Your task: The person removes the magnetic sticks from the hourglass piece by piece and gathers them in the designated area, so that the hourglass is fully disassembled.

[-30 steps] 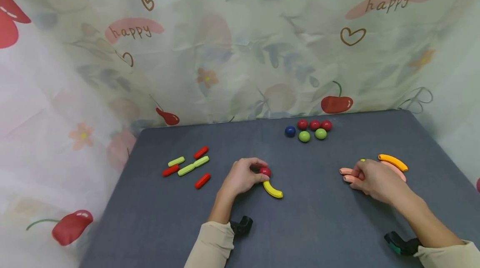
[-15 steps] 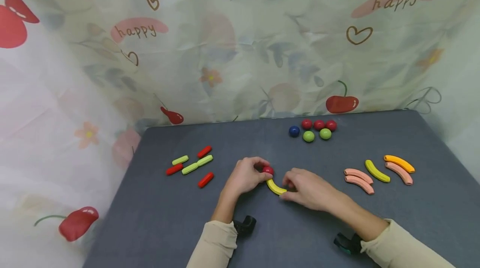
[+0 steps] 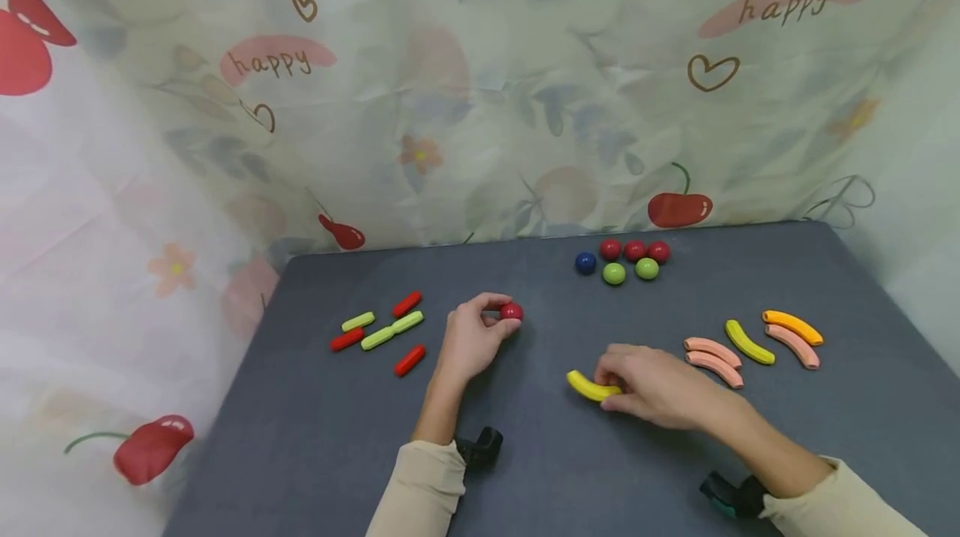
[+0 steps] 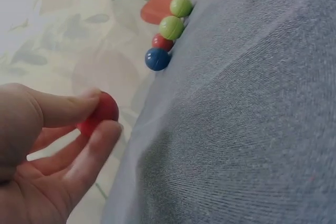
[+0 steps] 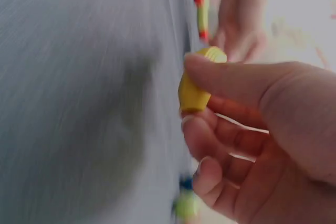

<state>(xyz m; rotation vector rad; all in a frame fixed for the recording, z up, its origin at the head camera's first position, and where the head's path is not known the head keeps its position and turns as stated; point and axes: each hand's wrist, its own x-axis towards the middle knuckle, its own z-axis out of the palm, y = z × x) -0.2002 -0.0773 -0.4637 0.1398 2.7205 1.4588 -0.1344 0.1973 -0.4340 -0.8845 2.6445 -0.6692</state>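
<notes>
My left hand (image 3: 471, 343) pinches a red ball (image 3: 512, 312) between thumb and fingers over the middle of the table; the left wrist view shows the ball (image 4: 106, 109) at the fingertips. To its right and closer to me, my right hand (image 3: 660, 387) holds one end of a yellow curved tube-like piece (image 3: 587, 386), its other end pointing left. In the right wrist view thumb and index finger pinch this yellow piece (image 5: 193, 92). Ball and yellow piece are apart, with bare table between them.
Red and light green short sticks (image 3: 377, 338) lie at left. Red, green and blue balls (image 3: 614, 273) sit near the back edge. Pink curved pieces (image 3: 714, 368), a yellow-green one (image 3: 748, 343) and an orange one (image 3: 792, 326) lie at right. A patterned cloth (image 3: 480, 103) hangs behind.
My right hand came left from the pink pieces to the yellow piece, took hold of it and drew it back right. My left hand moved the red ball up and left, away from it.
</notes>
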